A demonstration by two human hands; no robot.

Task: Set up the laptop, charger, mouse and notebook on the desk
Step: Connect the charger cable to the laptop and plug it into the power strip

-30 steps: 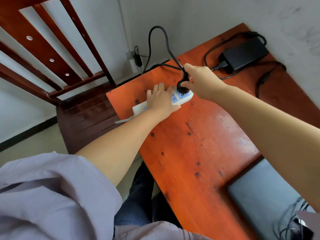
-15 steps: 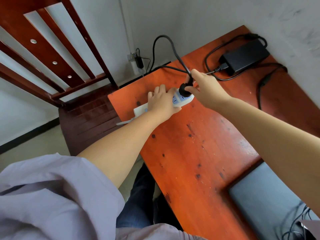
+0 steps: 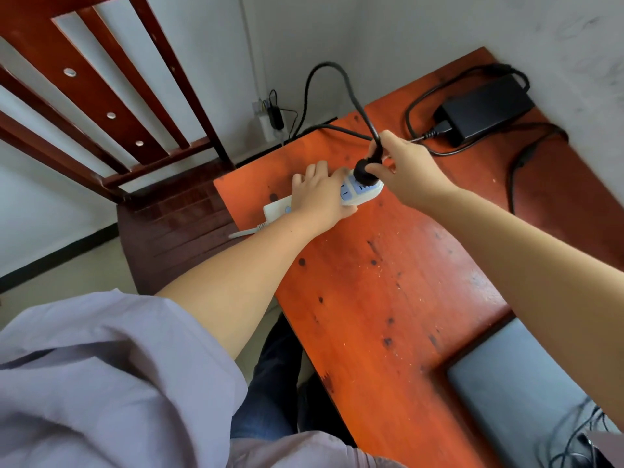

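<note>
While the left hand is pressing flat on the white power strip, fingers together and draped over its middle, the strip is being pinned to the orange wooden desk, presumably so it is not sliding under insertion force. The right hand is pinching the black plug between thumb and fingertips, holding it over the end socket of the strip; whether the prongs are fully seated cannot be told. The plug's cable is arching up and back toward the charger brick, which is lying at the far corner of the desk against the wall, well apart from the strip. A grey closed laptop is resting at the near right edge of the desk. Mouse and notebook are not showing clearly. Judgement: charger hookup step is under way; laptop connection is not yet made.
</note>
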